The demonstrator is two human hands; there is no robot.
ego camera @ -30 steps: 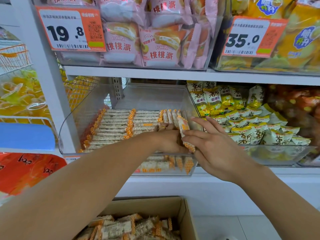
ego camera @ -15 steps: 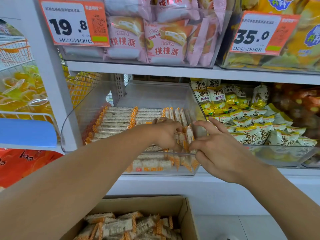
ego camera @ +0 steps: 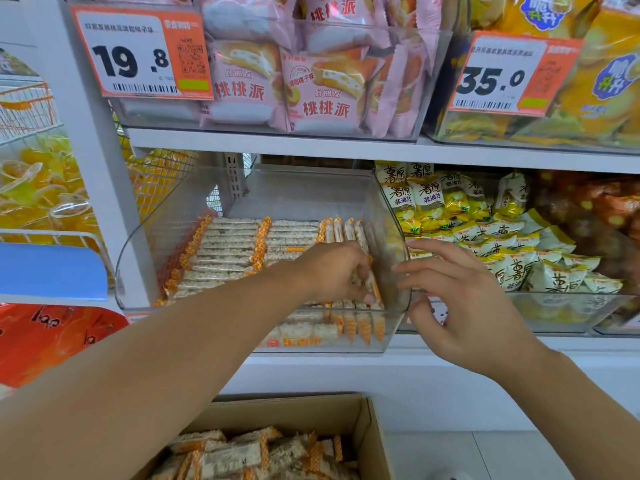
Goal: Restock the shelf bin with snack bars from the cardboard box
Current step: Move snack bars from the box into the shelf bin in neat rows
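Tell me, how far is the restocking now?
Done: neat rows of snack bars cover the clear shelf bin floor. In hand: the left hand tucks bars upright at the bin's right side; the right hand hovers open. Left: many bars still fill the cardboard box.

Pink pie packets (ego camera: 322, 81) sit above; yellow chip packets (ego camera: 512, 251) lie right.

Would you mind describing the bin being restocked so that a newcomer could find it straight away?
Start at the 19.8 price tag on the upper shelf and drop to the shelf below. The clear shelf bin sits directly beneath it, with the left hand reaching inside. Unlike the neighbouring bin of yellow-and-white packets, it holds neat rows of pale snack bars with orange ends.
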